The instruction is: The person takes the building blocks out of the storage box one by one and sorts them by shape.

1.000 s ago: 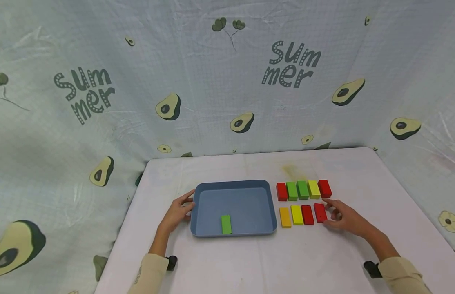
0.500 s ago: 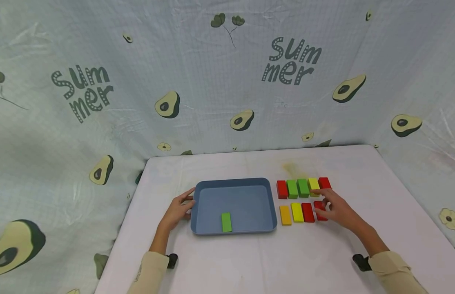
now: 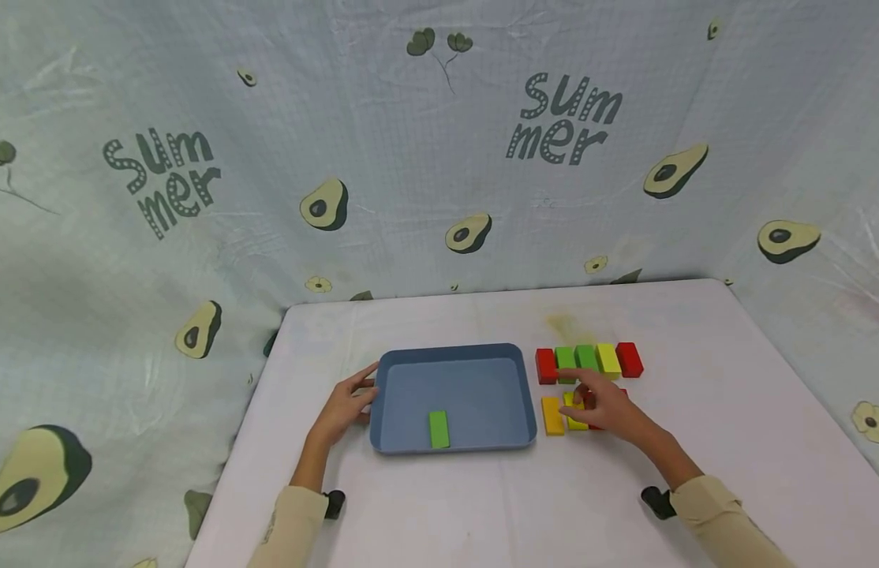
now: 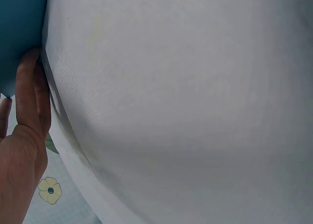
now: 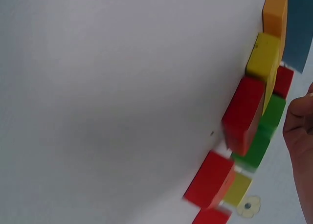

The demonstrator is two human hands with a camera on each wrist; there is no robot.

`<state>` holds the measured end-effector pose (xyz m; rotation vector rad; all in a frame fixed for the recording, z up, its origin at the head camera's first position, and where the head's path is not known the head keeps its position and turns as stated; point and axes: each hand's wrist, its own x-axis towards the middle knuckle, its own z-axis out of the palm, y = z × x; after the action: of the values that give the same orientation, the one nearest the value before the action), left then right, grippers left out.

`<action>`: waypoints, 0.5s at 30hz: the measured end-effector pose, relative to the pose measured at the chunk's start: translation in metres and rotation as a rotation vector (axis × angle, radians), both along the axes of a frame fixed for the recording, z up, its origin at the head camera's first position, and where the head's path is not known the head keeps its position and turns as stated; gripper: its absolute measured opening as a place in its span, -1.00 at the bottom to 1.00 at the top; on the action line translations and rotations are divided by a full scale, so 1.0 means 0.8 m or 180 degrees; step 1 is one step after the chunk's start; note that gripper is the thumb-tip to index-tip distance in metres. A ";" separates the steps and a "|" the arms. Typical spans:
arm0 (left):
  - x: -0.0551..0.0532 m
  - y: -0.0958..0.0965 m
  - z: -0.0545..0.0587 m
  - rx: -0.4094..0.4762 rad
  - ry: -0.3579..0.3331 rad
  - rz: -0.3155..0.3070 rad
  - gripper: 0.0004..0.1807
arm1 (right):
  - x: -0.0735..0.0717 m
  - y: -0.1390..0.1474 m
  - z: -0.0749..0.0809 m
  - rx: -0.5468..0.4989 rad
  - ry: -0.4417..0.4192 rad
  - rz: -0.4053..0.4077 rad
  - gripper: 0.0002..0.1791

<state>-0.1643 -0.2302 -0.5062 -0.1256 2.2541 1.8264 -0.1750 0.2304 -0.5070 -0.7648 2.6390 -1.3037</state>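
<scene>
My left hand (image 3: 343,410) touches the left side of a blue-grey tray (image 3: 482,394). In the left wrist view its fingers (image 4: 28,92) lie along the tray's side. One green block (image 3: 439,429) lies inside the tray near its front wall. To the tray's right, my right hand (image 3: 610,406) hovers over the front row of blocks, thumb and index finger apart, with nothing between them. That row has an orange block (image 3: 552,416), a yellow block (image 5: 264,55) and two red ones, a nearer red block (image 5: 243,104) and another red block (image 5: 212,177). The hand partly covers them in the head view.
Behind that row stands a second one: a red block (image 3: 546,366), two green blocks with one green block (image 3: 586,356) in the middle, a yellow block (image 3: 608,361) and a red block (image 3: 630,359). A printed cloth (image 3: 397,158) hangs behind the white table (image 3: 439,505).
My right hand has moved left along the front row, from the rightmost red block to over the yellow one. My left hand stays at the tray, and the blocks keep their places.
</scene>
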 end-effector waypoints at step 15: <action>0.000 0.002 0.000 -0.0097 0.0027 0.0084 -0.42 | -0.006 -0.045 0.005 -0.0087 0.0212 0.0231 -0.35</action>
<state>-0.1639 -0.2286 -0.5063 -0.1539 2.2972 1.8095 -0.1799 0.1946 -0.5026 -0.9141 2.6220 -1.3208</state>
